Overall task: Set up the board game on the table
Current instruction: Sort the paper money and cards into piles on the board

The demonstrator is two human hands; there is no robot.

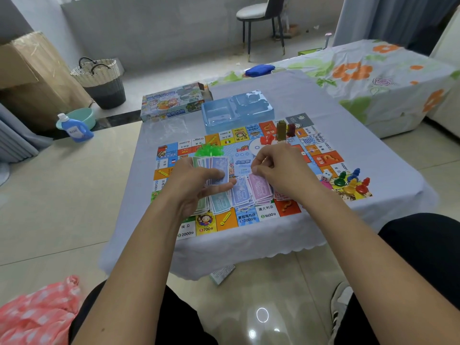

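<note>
A colourful game board (pixel 326 159) lies flat on a small table covered with a pale cloth (pixel 311 100). My left hand (pixel 196 185) grips a fanned stack of paper money (pixel 215 163) above the board. My right hand (pixel 281 168) hovers over the board's middle with fingers curled, pinching what looks like a single note. Sorted piles of notes (pixel 249 192) lie on the board's near side. Green plastic houses (pixel 207 150) sit behind my left hand. Red pieces (pixel 267 139) and tall tokens (pixel 281 129) stand at the far side. Dice (pixel 326 176) and coloured pawns (pixel 352 181) rest at the right.
The game box lid (pixel 171 102) and a blue plastic tray insert (pixel 236 110) sit at the table's far edge, with a clear bag (pixel 165 129) beside them. A flowered bed (pixel 373 78) is right, a detergent bottle (pixel 76 129) and basket (pixel 102 80) left. A leaflet (pixel 221 273) lies under the table.
</note>
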